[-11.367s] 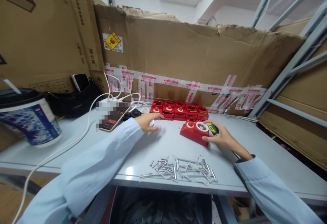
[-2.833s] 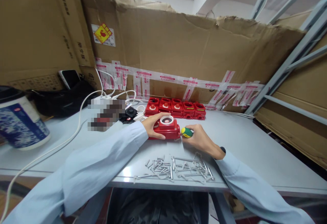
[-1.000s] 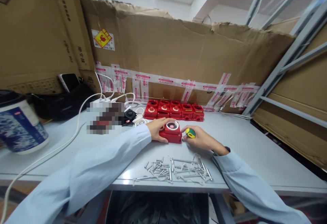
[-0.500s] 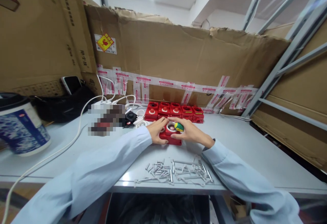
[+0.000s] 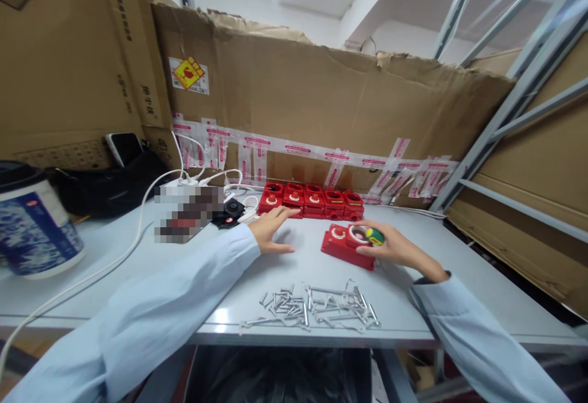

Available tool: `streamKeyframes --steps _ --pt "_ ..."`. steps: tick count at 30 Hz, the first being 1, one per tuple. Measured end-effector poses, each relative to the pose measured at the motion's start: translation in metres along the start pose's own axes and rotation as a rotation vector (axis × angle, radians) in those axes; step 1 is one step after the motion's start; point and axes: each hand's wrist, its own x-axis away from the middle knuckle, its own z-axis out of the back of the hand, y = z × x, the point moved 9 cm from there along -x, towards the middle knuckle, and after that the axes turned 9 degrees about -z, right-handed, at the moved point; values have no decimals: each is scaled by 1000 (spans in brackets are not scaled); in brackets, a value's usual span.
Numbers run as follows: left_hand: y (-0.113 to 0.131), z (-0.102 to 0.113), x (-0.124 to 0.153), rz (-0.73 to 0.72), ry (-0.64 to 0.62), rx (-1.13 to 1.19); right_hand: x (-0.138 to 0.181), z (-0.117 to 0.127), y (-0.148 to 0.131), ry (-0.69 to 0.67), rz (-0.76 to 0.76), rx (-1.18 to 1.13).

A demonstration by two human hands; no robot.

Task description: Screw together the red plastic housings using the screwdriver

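Observation:
In the head view my right hand [image 5: 394,245] grips the right end of a red housing [image 5: 334,246] with two round white rings on top. Also in that hand is a stubby green-and-yellow handle [image 5: 375,236], which looks like a screwdriver's; its shaft is hidden. My left hand [image 5: 272,231] hovers apart from the housing, fingers spread and nothing in them. Behind it stands a row of several similar red housings [image 5: 313,201], some with white rings.
Loose screws [image 5: 285,302] and thin metal rods [image 5: 337,308] lie near the front edge. At left are a paper cup [image 5: 39,225], a black pouch [image 5: 110,185] and a white cable [image 5: 138,231]. A cardboard wall [image 5: 294,97] closes off the back.
The red housing has moved right with my right hand, the green-and-yellow handle still in its grasp. My left hand has let go of the housing and shifted slightly left, opening.

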Motion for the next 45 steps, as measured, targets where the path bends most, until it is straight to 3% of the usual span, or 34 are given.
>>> streamKeyframes --steps 4,8,10,12,15,21,27,34,39,45 --pt "-1 -5 -1 -14 -15 -16 23 27 66 27 -142 30" --pt "-2 -10 -2 -29 -32 -21 36 60 131 146 -336 143" --pt "-4 -13 -2 -33 -50 -39 37 77 159 259 -502 266" --pt "-5 -15 -2 -31 -71 -58 33 88 176 353 -633 378" --pt "-7 -19 -2 -26 -97 -78 12 91 184 430 -711 434" --pt "-9 -21 0 -23 -85 -81 -34 84 180 522 -719 403" --pt "-8 -18 1 -19 -68 -72 -40 85 145 660 -621 371" --pt "1 -16 1 -23 -86 -89 -76 33 70 465 -303 312" --pt "1 -13 3 -12 -89 -108 -88 14 62 421 -291 353" --pt "3 -12 5 15 -130 -134 -81 12 65 396 -337 421"
